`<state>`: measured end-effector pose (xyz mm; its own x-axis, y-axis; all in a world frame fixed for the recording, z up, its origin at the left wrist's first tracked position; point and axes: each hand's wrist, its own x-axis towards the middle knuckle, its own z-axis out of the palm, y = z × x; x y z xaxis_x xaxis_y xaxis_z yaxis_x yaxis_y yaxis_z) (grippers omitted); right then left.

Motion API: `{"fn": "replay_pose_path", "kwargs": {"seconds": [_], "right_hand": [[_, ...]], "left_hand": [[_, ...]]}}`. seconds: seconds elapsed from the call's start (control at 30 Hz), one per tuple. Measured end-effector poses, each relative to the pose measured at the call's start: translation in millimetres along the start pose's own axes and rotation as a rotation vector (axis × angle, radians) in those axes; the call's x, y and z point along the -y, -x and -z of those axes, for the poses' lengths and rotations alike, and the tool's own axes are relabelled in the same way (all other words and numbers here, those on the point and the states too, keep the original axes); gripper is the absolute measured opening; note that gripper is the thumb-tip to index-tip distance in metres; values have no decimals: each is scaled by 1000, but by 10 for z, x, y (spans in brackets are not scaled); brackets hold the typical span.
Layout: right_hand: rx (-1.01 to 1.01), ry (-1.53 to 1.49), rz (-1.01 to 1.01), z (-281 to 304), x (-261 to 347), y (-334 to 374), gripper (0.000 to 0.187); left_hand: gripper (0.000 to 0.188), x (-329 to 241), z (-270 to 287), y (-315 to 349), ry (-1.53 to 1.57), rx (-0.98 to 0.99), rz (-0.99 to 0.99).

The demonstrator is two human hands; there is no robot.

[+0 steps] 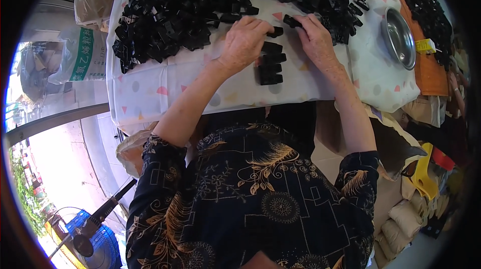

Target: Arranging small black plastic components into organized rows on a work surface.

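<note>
Left hand (244, 43) pinches a black part (275, 32), right hand (315, 38) grips another (290, 20), 4 stacked parts (271, 63) just below.

Bench (150, 93) under a white cloth (230, 96) dotted with pastel shapes. Large heap of small black plastic parts (200, 3) across the far side, spilling toward both ends. Short neat stack of black parts (271, 63) lying near the front edge, apart from the heap. Round steel bowl (398, 36) at the right end, tilted on the cloth's edge. Orange surface (431, 71) just beyond, carrying another strip of black parts (426, 11) and a small yellow packet (426, 46).
</note>
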<state>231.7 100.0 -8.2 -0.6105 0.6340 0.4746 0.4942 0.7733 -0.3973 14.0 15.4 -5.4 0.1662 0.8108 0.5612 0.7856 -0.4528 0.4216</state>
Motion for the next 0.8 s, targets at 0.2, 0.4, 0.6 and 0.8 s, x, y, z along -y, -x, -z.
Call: {"fn": "replay_pose_path", "kwargs": {"seconds": [0.2,0.4,0.6,0.8], "right_hand": [[-44,-276,-167,121,127,4,29],[0,-226,-42,125,190,-88,31],[84,-70,93,43,123,-108,31],[152,56,207,102,195,-134,33]], "left_hand": [[29,45,-138,-124,125,158,88],[41,25,-139,-171,197,169,242],[49,-1,-117,-152,268,164,293],[54,-14,-128,-98,273,147,286]]}}
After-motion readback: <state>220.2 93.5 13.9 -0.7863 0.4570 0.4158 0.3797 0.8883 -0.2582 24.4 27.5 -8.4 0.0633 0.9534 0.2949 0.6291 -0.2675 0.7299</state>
